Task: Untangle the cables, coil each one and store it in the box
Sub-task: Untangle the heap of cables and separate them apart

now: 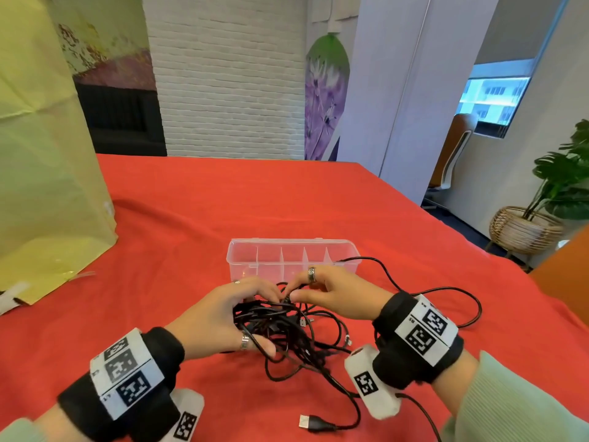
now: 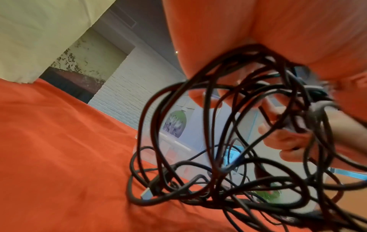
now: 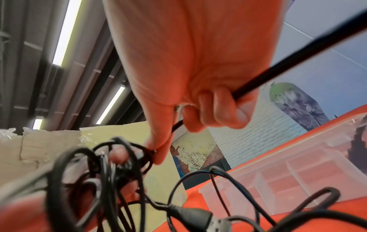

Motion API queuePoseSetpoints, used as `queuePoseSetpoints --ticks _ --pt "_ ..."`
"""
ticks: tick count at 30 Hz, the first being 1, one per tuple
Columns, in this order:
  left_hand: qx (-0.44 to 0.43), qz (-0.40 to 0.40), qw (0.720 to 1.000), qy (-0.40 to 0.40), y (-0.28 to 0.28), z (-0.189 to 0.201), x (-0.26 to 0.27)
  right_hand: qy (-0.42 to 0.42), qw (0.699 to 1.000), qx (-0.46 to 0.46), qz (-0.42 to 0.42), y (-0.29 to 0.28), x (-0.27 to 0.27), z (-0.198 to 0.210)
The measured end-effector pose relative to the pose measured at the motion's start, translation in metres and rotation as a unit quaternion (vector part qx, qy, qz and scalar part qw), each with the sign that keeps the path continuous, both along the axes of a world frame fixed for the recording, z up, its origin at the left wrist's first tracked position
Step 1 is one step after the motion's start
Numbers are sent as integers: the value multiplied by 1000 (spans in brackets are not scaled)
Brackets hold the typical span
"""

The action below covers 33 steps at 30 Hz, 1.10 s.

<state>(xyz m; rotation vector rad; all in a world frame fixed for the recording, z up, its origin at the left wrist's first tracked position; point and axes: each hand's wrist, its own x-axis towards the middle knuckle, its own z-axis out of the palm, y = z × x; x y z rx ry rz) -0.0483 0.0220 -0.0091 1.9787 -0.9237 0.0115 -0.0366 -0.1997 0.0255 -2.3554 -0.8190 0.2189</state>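
Note:
A tangle of black cables [image 1: 287, 327] lies on the red tablecloth in front of me, just near of a clear plastic box [image 1: 293, 260] with several dividers. My left hand [image 1: 229, 314] grips the left side of the tangle [image 2: 228, 125], fingers curled over it. My right hand [image 1: 325, 293] pinches one black cable [image 3: 258, 81] at the top of the tangle between thumb and forefinger, its other fingers curled round the strand. A loose USB plug [image 1: 310, 422] lies near the front edge. The box [image 3: 298, 169] holds no cables.
A large yellow-green paper bag [image 1: 47, 154] stands at the table's left. One cable loops out to the right of my right wrist [image 1: 471, 311]. A potted plant in a wicker basket [image 1: 526, 228] and an orange chair stand beyond the table's right edge.

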Motion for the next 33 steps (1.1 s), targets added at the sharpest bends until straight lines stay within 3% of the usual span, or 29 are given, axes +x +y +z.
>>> queuePoseSetpoints --ticks 3,7,10,14,18,25,30,33 --pt "28 36 999 -2 -1 -3 3 -62 991 61 -97 1 5 -9" --pt "51 60 997 -6 -1 -11 4 -135 956 118 -231 -16 13 6" --pt "42 127 991 -30 4 -12 16 -145 944 18 -297 -55 18 17" --pt "33 228 972 -47 8 -15 31 -130 888 -164 -410 -115 22 4" --pt "35 243 969 -14 5 -13 36 -44 882 -238 -405 -131 31 -37" --pt "3 238 971 25 4 -17 42 -4 913 -113 -391 -120 79 -53" --pt "-4 239 970 40 5 -32 47 39 916 -201 -345 -125 89 -64" --pt "-10 235 971 46 8 -35 50 62 916 -106 -383 -147 85 -60"
